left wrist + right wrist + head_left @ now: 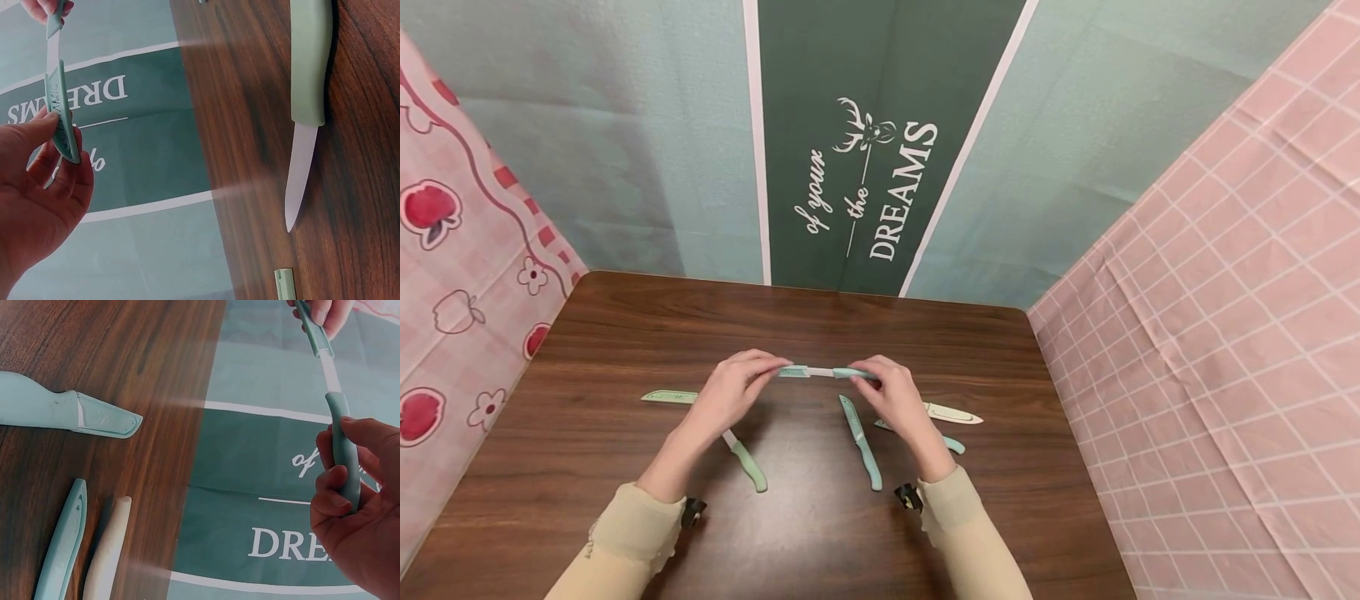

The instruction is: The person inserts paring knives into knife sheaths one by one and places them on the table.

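My left hand (728, 390) pinches a blue-green blade sheath (60, 122) with raised lettering between thumb and fingers. In my right hand (897, 398) is the blue-green handle (345, 453) of a small knife, gripped with curled fingers. A short stretch of white blade (822, 372) shows between sheath and handle; the tip is hidden inside the sheath. Both are held level above the table. Below my left wrist lies a green-handled knife (310, 75) with its pale blade bare. A green sheath (668, 397) rests just left of that hand.
On the wooden table (805, 550), a sheathed blue knife (860, 442) lies between my forearms. Another blue knife (61, 547) and a cream knife (953, 413) lie partly behind my right arm. Fabric backdrops (700, 167) stand along the back and sides.
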